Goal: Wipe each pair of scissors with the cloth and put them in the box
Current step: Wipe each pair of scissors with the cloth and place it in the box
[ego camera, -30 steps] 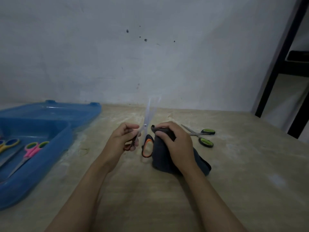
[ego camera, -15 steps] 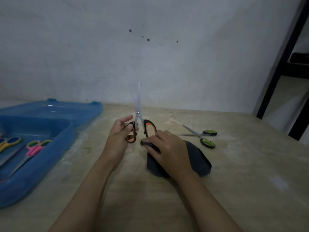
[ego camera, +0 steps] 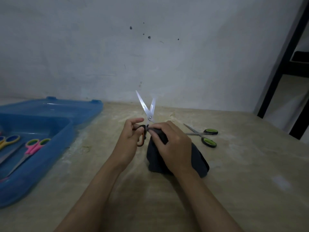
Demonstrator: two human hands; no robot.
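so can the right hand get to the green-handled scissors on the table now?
Probably not yet: the right hand is gripping the dark cloth. The path to the green-handled scissors looks clear.

Dim, bluish room, wide-angle view.
My forearms cast soft shadows on the tabletop (ego camera: pixel 242 164); the scissor blades (ego camera: pixel 147 108) catch faint glare, and straight lines bend toward the edges.

four pairs of scissors: one orange-handled (ego camera: pixel 145 121), one green-handled (ego camera: pixel 204 136), one pink (ego camera: pixel 31 148), one yellow-and-blue (ego camera: pixel 8 141). one dark cloth (ego camera: pixel 199 160). one blue box (ego camera: pixel 50 148). two hands (ego camera: pixel 129 139).
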